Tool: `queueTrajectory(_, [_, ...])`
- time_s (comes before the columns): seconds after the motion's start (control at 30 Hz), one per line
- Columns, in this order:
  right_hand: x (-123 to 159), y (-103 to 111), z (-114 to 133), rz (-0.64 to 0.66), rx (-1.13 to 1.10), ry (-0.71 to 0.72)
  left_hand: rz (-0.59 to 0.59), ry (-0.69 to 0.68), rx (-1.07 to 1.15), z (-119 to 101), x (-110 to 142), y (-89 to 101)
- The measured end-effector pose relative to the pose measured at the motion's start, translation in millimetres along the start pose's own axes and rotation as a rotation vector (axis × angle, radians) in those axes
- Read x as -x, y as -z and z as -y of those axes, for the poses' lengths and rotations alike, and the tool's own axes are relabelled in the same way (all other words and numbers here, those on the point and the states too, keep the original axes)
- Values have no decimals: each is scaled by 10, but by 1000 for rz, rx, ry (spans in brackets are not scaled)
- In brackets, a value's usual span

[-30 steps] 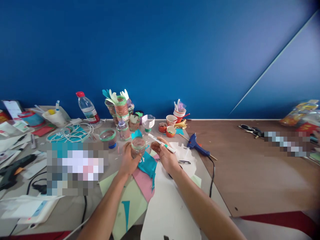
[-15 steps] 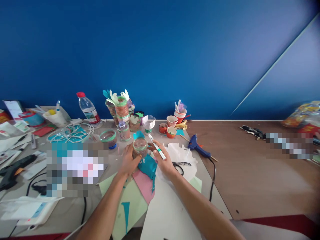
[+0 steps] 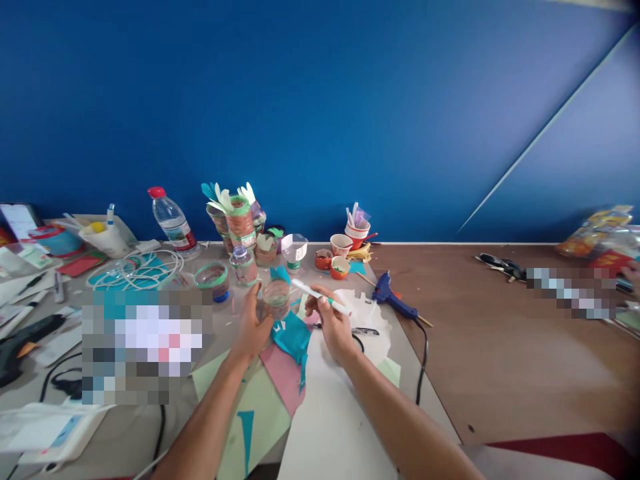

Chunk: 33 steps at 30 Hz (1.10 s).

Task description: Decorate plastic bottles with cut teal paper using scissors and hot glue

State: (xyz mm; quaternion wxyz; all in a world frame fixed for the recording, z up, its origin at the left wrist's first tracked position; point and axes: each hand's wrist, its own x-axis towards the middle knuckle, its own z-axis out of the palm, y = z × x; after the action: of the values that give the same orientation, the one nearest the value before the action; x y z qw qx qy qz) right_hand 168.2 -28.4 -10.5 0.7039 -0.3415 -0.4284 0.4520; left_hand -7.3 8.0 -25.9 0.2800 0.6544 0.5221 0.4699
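My left hand (image 3: 253,323) is wrapped round a small clear plastic cup (image 3: 277,296) with a green band, held just above the table. My right hand (image 3: 333,323) grips a white marker with a green band (image 3: 321,297), its tip pointing left toward the cup. Below both hands lie teal (image 3: 293,335), pink (image 3: 281,373) and pale green paper pieces (image 3: 260,413) and a white sheet (image 3: 330,427).
Decorated cups and jars (image 3: 239,220), a water bottle (image 3: 170,220), paper cups (image 3: 350,240), a coiled white cable (image 3: 140,267) stand behind. A blue glue gun (image 3: 393,297) lies right, scissors (image 3: 363,331) by my right hand. Clutter fills the left side; a brown floor (image 3: 500,347) lies right.
The marker has swung from steeply upright back to a flatter angle, still pointing at the cup. The view shifted slightly left. Both hands keep their grips.
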Motion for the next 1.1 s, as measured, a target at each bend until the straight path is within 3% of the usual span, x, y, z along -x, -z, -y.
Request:
queueTrajectory(0.07, [-11, -7, 44, -25, -145, -103, -75, -90, -20, -56, 32, 49])
queueTrajectory(0.2, [-39, -27, 115, -43, -326, -242, -400, -321, -77, -189, 115, 163])
queueTrajectory(0.23, [-45, -28, 119, -38, -337, -258, -391, -360, -80, -210, 140, 181])
queueTrajectory(0.33, [-47, -10, 92, -22, -294, -299, -237, -402, 17, -232, 214, 188])
queueTrajectory(0.47, [5, 15, 55, 96, -67, -270, 102, -445, 154, -274, 284, 103])
queueTrajectory(0.53, [43, -2, 75, 208, 81, -179, 251, -359, 187, -333, 317, 39])
queueTrajectory(0.63, [82, -54, 131, 285, 206, -19, 461, -44, 308, -434, 369, -59])
queueTrajectory(0.73, [74, -64, 148, 176, 213, 5, 529, 155, 474, -499, 392, -115])
queueTrajectory(0.83, [48, -23, 115, 108, 127, -87, 574, 203, 521, -528, 378, -116])
queueTrajectory(1.0, [86, -41, 85, 155, -33, -364, 715, 255, 577, -525, 374, -130])
queueTrajectory(1.1, [137, -108, 85, 229, -60, -418, 645, 313, 668, -474, 397, -166])
